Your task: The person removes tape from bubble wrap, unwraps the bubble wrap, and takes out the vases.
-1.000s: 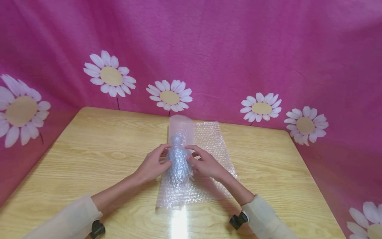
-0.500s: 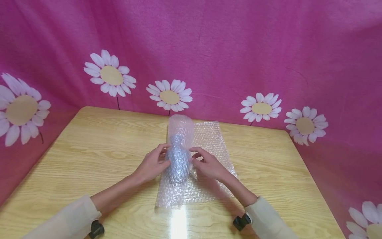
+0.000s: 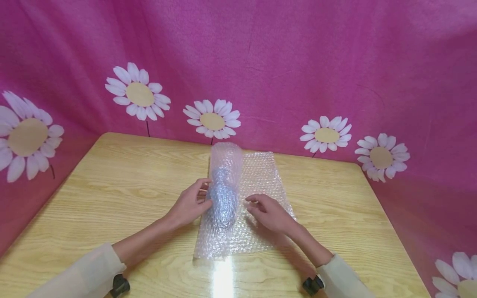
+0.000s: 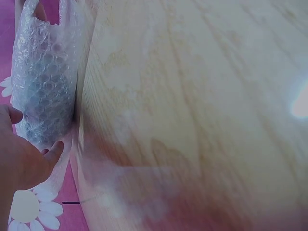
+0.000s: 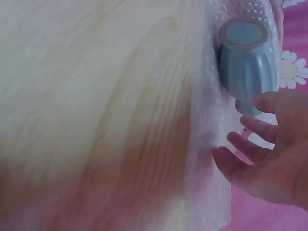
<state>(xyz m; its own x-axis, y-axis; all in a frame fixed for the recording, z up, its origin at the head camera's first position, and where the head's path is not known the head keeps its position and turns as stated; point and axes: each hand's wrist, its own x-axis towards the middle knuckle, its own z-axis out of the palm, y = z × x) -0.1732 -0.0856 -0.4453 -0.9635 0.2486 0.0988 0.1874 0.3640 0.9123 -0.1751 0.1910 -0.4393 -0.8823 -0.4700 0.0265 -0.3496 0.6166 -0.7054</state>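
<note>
A blue-grey vase (image 5: 245, 65) lies on its side on a sheet of bubble wrap (image 3: 261, 178), its base facing the front. A layer of the wrap (image 4: 45, 82) is folded over it, so in the head view it shows only as a bluish shape. My left hand (image 3: 188, 203) rests against the left side of the wrapped vase, thumb and fingers apart. To the right of the vase, my right hand (image 3: 271, 213) hovers over the flat part of the wrap with relaxed, slightly bent fingers and holds nothing.
All this lies on a light wooden table (image 3: 141, 174). A magenta curtain (image 3: 268, 74) with white daisies hangs behind and along both sides. Bright glare (image 3: 222, 279) shows near the front of the table. Each wrist carries a small black camera.
My right hand has let go of the wrapped vase and drawn back to the right and towards me. My left hand has stayed at the left side. The folded wrap stays over the vase.
</note>
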